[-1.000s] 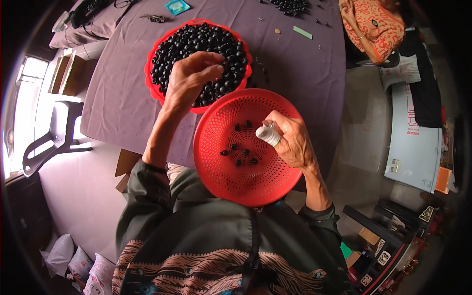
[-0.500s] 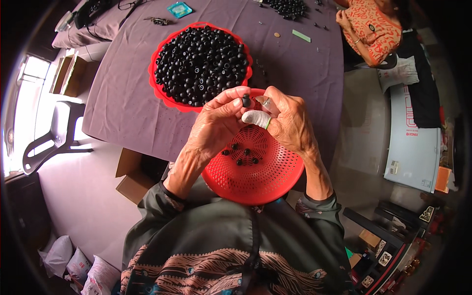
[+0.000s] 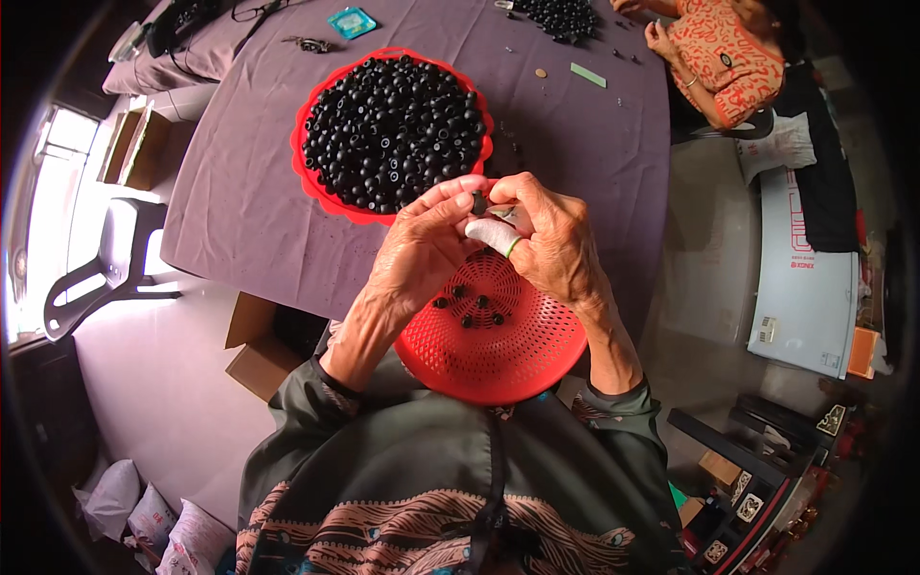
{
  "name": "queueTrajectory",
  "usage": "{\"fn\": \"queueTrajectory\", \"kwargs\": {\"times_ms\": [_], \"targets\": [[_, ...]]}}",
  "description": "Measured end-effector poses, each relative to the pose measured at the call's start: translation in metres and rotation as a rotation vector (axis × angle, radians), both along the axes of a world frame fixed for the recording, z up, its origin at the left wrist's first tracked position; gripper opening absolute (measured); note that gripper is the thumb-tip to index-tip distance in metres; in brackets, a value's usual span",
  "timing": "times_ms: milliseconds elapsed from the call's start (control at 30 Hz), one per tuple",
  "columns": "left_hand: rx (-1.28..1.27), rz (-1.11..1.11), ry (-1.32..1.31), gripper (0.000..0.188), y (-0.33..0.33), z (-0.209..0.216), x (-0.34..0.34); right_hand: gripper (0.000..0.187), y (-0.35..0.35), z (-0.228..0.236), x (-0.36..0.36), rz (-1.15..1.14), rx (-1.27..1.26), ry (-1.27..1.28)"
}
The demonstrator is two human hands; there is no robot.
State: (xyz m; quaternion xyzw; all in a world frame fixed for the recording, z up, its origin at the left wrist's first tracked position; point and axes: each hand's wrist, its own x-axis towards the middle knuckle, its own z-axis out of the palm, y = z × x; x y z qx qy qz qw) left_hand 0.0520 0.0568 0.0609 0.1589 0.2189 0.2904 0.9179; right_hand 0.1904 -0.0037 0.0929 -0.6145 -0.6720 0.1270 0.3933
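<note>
My left hand (image 3: 410,247) is closed, with thumb and fingertips pinching a small black round bead-like piece (image 3: 478,202). Close against it, my right hand (image 3: 561,244) grips a small metal blade (image 3: 506,214), mostly hidden by the fingers. A white cloth finger cover (image 3: 493,233) with a green rim sits on my right thumb. Below both hands, at my lap, a red perforated basket (image 3: 489,369) contains several of the black pieces (image 3: 482,301). Beyond my left hand, a red scalloped basin (image 3: 298,158) is heaped with the same kind of black pieces (image 3: 393,129).
A purple cloth covers the table (image 3: 240,192). Another pile of black pieces (image 3: 561,17) lies at the far side, near a seated person in an orange patterned top (image 3: 724,62). A green strip (image 3: 588,75) and a blue packet (image 3: 352,21) rest there too. A chair (image 3: 115,249) stands left.
My right hand has tilted slightly and drawn in toward the black piece, which has turned a little in my left fingers. The other person's second hand has come into view.
</note>
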Motion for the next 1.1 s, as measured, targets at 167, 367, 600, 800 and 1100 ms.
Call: {"fn": "queueTrajectory", "kwargs": {"times_ms": [167,367,600,800,1100], "targets": [[0.022,-0.004,-0.139,0.015,-0.002,-0.022,0.0,0.021,0.002,-0.005,0.001,0.001,0.021,0.038],[0.018,-0.061,-0.199,0.02,0.0,-0.015,-0.004,0.022,0.001,0.012,0.007,0.017,-0.147,0.185],[0.004,-0.042,-0.222,0.021,-0.004,-0.014,-0.003,0.049,-0.001,0.01,0.008,0.009,-0.224,0.007],[0.051,-0.026,-0.219,0.019,-0.006,-0.012,-0.001,0.051,0.004,0.013,0.009,0.044,-0.205,-0.065],[0.084,-0.005,-0.147,0.017,-0.005,-0.014,-0.001,0.049,0.003,0.012,0.007,0.066,-0.158,-0.117]]}}
